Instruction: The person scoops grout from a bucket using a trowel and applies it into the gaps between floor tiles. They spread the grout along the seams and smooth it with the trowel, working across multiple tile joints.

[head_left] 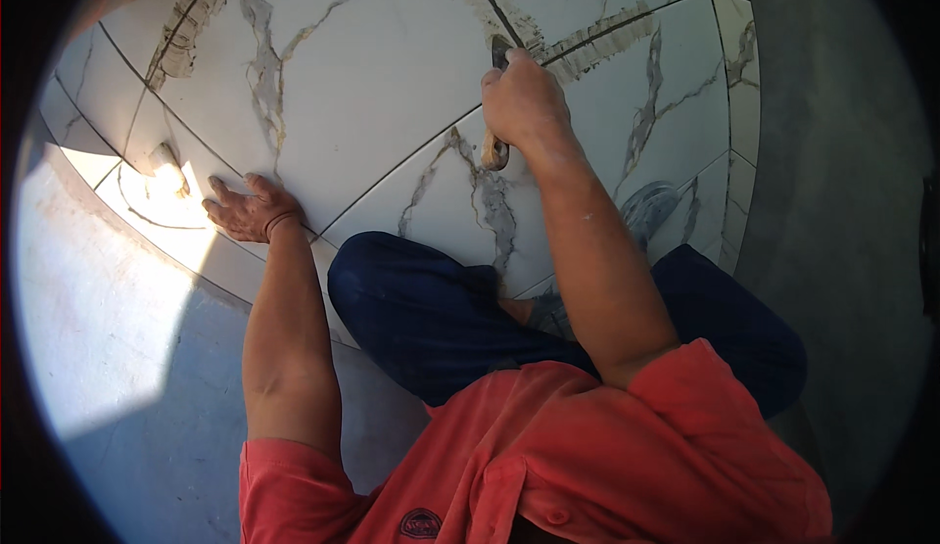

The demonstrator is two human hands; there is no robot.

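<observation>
My right hand is closed around a putty knife with a wooden handle. The handle's end sticks out below the fist, and its dark blade points away from me, touching down near where several tile joints meet. Grey-brown grout is smeared in ridged bands along the joints beside and beyond the blade. White tiles with grey and gold veining lie under both hands. To the left, my left hand rests on the tiles with its fingers spread, holding nothing, close to a thin joint.
Another grout-smeared joint runs at the far left. Sunlight glares on the left edge, where a small pale object lies; its kind is unclear. Plain grey surfaces border the tiles. My bent knee and shoe are near.
</observation>
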